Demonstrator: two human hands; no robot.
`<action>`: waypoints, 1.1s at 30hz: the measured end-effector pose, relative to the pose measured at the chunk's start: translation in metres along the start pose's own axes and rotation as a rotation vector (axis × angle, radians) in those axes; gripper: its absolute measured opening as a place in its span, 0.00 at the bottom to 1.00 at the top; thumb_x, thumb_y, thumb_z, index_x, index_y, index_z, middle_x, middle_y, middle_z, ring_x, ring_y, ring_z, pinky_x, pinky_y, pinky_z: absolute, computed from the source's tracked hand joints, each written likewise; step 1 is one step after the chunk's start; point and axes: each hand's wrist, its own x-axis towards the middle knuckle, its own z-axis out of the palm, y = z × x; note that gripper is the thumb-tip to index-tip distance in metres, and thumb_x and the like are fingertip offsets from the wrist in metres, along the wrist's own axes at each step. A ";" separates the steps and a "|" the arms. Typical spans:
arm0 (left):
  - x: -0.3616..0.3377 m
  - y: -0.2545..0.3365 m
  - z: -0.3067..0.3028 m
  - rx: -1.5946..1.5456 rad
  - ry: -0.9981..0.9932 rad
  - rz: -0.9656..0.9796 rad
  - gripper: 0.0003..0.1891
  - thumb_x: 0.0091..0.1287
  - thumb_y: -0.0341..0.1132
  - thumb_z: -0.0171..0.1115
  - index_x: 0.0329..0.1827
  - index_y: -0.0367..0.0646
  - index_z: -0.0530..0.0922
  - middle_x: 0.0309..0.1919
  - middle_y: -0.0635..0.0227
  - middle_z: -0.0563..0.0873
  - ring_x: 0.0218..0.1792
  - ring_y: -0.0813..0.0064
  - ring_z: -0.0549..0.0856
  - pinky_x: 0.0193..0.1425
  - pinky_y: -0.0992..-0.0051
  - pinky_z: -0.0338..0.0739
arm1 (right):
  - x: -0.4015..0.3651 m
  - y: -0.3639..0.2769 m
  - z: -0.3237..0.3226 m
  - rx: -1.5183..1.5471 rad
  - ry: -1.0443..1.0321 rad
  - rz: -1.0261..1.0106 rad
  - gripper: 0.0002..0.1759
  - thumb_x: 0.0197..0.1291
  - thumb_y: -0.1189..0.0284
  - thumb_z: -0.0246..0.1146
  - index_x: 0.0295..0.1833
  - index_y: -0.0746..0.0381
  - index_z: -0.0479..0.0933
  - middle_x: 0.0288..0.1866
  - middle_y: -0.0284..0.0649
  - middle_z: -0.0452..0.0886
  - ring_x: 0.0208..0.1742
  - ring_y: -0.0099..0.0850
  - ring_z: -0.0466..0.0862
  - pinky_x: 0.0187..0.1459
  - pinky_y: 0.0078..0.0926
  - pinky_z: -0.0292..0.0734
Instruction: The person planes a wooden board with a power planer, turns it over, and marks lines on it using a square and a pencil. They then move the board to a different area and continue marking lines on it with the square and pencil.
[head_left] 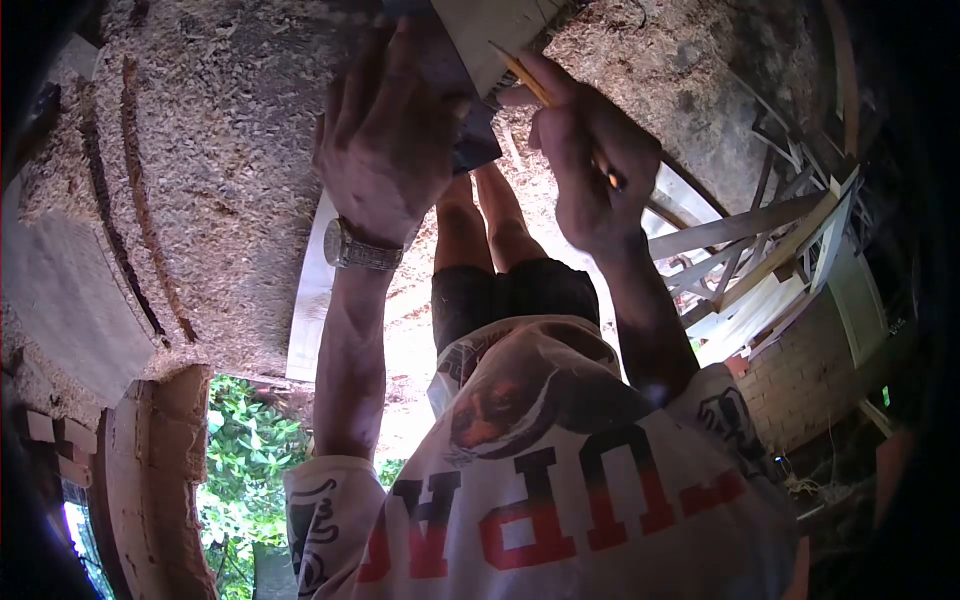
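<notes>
My left hand (390, 150), with a metal-banded wristwatch (355, 248) on its wrist, holds a dark flat piece with a straight edge (478, 145). Its fingers stretch over the piece and the thumb lies near the right edge; part of the piece is hidden beneath the hand. Beyond that edge lies a pale wooden board (495, 25). A yellow pencil (530, 80) is gripped in my right hand (600, 165). The pencil's point overlaps the pale board, close to the dark edge, and its back end pokes out by the palm.
Wood shavings (230, 150) cover the ground around. A pale plank (312, 300) stands behind my left forearm. On the right, wooden offcuts (770, 230) are heaped near a brick wall (810, 370). Green leaves (255, 450) show at lower left beside a brick pillar (165, 470).
</notes>
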 end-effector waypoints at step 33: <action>-0.005 0.001 0.007 -0.151 0.073 -0.181 0.44 0.52 0.37 0.84 0.76 0.46 0.76 0.68 0.55 0.83 0.60 0.48 0.86 0.60 0.55 0.85 | -0.039 0.006 -0.014 -0.330 -0.134 -0.077 0.11 0.72 0.72 0.67 0.56 0.61 0.87 0.46 0.44 0.89 0.42 0.38 0.89 0.44 0.32 0.86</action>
